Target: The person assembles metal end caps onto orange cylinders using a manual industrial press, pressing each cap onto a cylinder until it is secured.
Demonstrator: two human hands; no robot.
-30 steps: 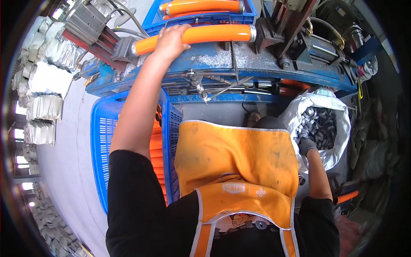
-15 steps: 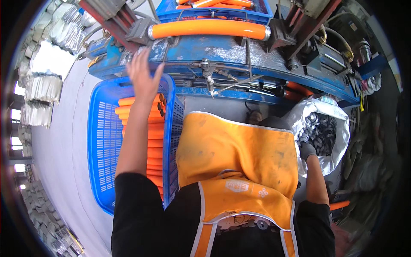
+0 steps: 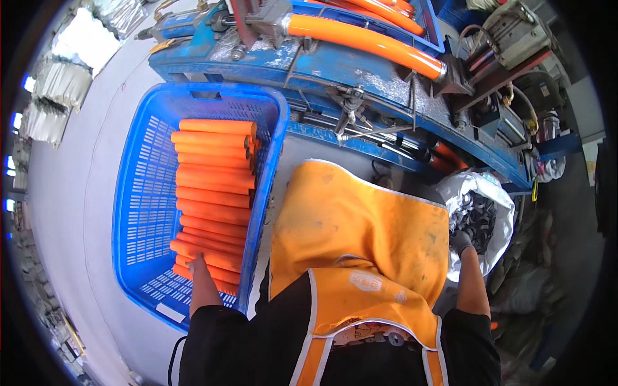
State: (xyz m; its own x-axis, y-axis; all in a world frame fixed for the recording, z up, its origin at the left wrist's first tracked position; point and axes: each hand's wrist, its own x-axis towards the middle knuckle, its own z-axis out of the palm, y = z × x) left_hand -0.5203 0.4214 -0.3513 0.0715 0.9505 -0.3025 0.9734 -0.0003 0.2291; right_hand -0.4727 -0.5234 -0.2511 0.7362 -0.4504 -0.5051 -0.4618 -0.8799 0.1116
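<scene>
Hands set well apart, one on either side of an orange apron (image 3: 360,219). The left hand (image 3: 197,264), bare, reaches into a blue basket (image 3: 123,212) at the end nearest the wearer and meets the lower part of a row of orange tubes (image 3: 215,175). Its fingers are largely hidden, so whether they are closed on a tube cannot be told. The tubes lie crosswise, side by side, and extend forward from this hand toward the far end of the basket. The right hand (image 3: 460,242), in a dark grey glove, rests at the mouth of a white sack (image 3: 504,222), touching the dark rings (image 3: 475,222) heaped inside; its grip likewise cannot be made out. Ahead of both hands stands a blue surface (image 3: 325,64) carrying machinery. Across it, forward of and between the hands, a glossy orange tube (image 3: 370,48) runs between two metal fixtures, with a silvery band at its right end. Beyond it, farther from the hands, a blue crate (image 3: 438,40) contains further orange tubes.
</scene>
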